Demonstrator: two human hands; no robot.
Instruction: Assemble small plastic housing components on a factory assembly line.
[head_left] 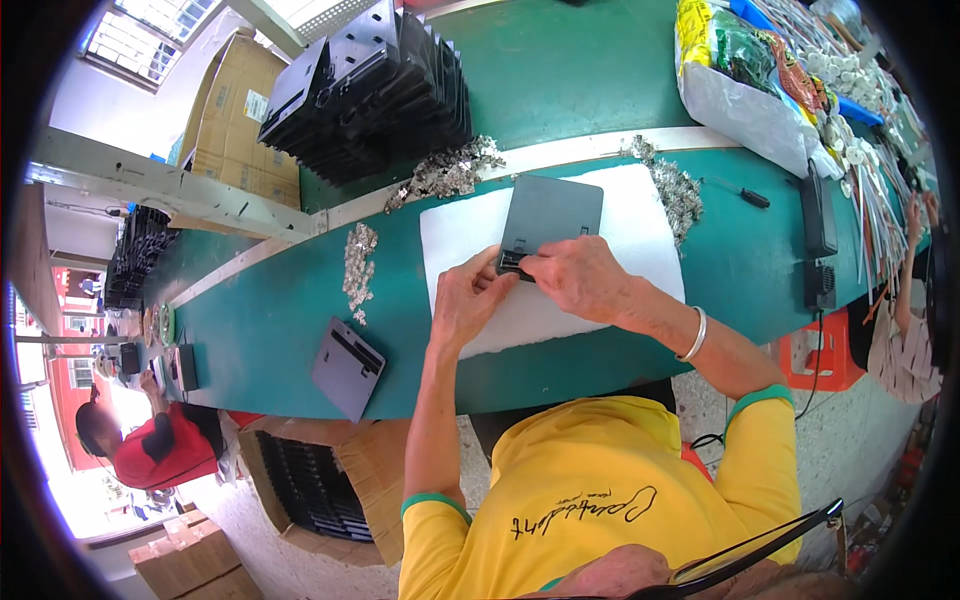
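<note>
A dark grey flat plastic panel (552, 208) lies on a white sheet (638, 225) in front of me. My left hand (472, 298) grips its near left corner, thumb and fingers pressed at the edge. On the panel's near edge, by a dark slot, my right hand (580, 276) is closed in a pinch. Whatever its fingertips hold is hidden or too small to name. Small metal pieces lie in heaps around the sheet: one heap (678, 195) at its right, one heap (450, 170) at its far left. A similar grey panel (348, 368) rests near the table's front edge.
Tall stacks of black panels (370, 95) stand at the back left beside a cardboard box (235, 120). A smaller metal heap (359, 270) lies left. At right are a screwdriver (754, 198), a black device (819, 285) with a cord, and a white bag (740, 105). Co-workers sit at both sides.
</note>
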